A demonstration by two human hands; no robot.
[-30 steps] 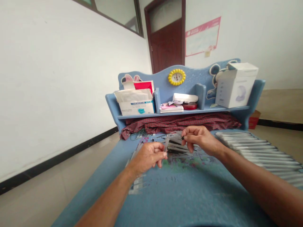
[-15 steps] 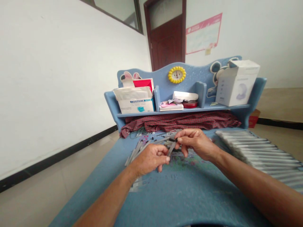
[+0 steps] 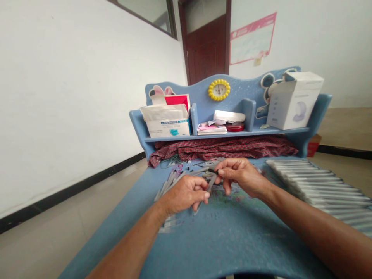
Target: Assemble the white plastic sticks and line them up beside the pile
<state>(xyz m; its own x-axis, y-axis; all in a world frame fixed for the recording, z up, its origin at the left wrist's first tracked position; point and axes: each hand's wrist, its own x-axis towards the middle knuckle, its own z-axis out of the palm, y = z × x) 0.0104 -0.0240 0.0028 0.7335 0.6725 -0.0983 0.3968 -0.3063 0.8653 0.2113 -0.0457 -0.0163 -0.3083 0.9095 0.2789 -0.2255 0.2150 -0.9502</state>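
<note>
Above the desk, my left hand (image 3: 186, 195) is closed around a translucent pen barrel (image 3: 212, 183), which slants from lower left to upper right. At its upper end, the thumb and fingers of my right hand (image 3: 240, 174) pinch a small black piece (image 3: 215, 172) that looks like a pen cap. Whether the cap sits fully on the barrel cannot be made out. Loose clear barrels (image 3: 168, 185) lie spread beyond and beside my left hand. Several more of the small parts lie behind my hands, partly hidden.
A stack of pen-like tubes (image 3: 316, 186) lies at the desk's right side. Along the back of the blue desk (image 3: 226, 240), a checked cloth (image 3: 221, 148) is bunched under a shelf holding a mask box (image 3: 168, 126), a red round tin (image 3: 235, 127) and a white carton (image 3: 293, 102).
The pen barrel's lower end now shows below my left fingers. My left hand has shifted very slightly, while my right hand keeps its pinch at the black end. The view has tilted a little.
</note>
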